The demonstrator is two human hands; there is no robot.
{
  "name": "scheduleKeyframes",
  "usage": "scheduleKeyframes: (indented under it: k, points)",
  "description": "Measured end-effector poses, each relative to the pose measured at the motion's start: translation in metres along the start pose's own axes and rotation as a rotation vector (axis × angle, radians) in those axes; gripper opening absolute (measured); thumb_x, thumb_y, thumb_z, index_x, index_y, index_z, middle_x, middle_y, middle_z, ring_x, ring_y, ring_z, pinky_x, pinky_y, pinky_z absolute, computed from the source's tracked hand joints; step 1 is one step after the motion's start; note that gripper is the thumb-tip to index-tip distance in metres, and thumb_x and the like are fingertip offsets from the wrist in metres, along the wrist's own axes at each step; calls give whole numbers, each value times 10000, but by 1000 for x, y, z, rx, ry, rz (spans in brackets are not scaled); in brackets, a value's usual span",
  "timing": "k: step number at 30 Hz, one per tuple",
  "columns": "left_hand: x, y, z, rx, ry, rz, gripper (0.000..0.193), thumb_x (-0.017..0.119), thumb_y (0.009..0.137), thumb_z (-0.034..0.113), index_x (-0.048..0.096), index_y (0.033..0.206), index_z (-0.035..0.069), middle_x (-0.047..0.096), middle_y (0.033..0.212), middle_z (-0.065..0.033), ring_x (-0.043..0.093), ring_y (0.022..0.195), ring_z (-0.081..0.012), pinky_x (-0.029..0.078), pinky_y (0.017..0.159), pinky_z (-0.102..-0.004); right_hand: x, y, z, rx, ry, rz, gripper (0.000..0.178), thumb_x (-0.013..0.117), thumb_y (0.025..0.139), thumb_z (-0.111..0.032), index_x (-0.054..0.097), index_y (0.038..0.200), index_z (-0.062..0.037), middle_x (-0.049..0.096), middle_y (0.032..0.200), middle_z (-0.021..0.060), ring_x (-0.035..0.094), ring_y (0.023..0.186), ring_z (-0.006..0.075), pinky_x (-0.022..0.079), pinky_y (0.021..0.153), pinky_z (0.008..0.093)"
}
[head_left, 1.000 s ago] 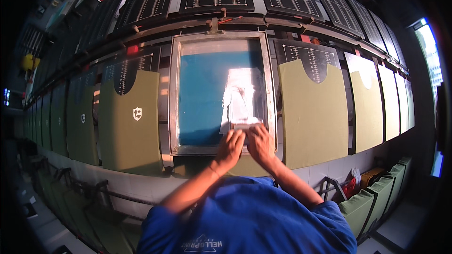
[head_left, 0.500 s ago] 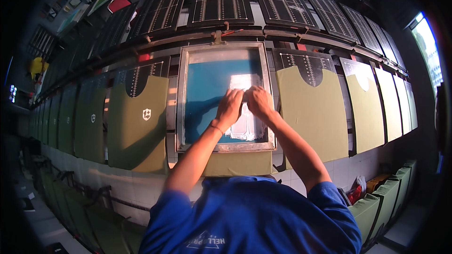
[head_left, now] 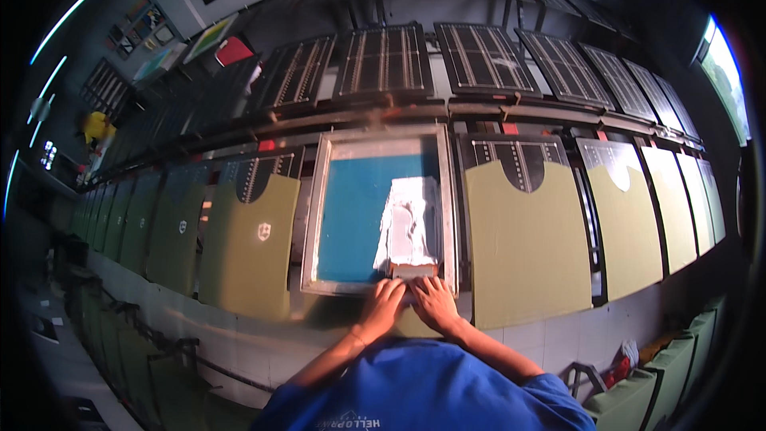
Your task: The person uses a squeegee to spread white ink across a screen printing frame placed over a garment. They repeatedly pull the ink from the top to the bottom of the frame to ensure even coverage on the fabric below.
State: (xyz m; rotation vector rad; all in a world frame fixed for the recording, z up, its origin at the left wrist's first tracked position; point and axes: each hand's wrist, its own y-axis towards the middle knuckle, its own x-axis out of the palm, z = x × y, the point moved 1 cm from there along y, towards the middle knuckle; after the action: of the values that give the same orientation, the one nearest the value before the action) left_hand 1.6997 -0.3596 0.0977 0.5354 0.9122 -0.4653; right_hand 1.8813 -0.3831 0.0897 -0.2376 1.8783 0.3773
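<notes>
A framed printing screen [head_left: 316,207] with blue mesh lies over a green shirt [head_left: 411,324]. White ink [head_left: 403,223] covers a strip on the right part of the mesh. At the near end of that strip is a squeegee [head_left: 415,270], its narrow pale edge showing beyond my fingers. My left hand [head_left: 381,305] and my right hand [head_left: 435,303] sit side by side at the near frame edge, fingers bent over the squeegee's handle. My hands mostly hide the handle.
Green shirts on black boards stand in a row on both sides; the one to the right [head_left: 527,247] is plain, the one to the left [head_left: 251,255] bears a small white emblem. A rail [head_left: 527,109] runs behind the screen. Bare marked boards [head_left: 383,60] stand beyond it.
Both hands have drawn the squeegee from the middle of the screen to its near edge. White ink now lies along the strip. The view has tilted up.
</notes>
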Motion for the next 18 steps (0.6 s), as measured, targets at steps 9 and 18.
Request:
scheduleKeyframes:
  k: [9, 18]
  points:
    - [-36, -19, -113, -516, -19, 491, 328, 609, 949, 219, 583, 1199, 8, 572, 1209, -194, 523, 1156, -385, 405, 1016, -456, 26, -9, 58, 719, 708, 573, 426, 548, 993, -264, 528, 1314, 16, 549, 1263, 207, 505, 1210, 363, 378, 1065, 434]
    - [-46, -51, -234, -981, -245, 248, 564, 395, 1017, 447, 640, 1208, -24, 632, 1234, -257, 611, 1135, -403, 471, 954, -456, 64, -3, 72, 852, 925, 609, 393, 540, 1020, -244, 566, 1321, 7, 607, 1215, 185, 609, 1092, 284, 463, 971, 359]
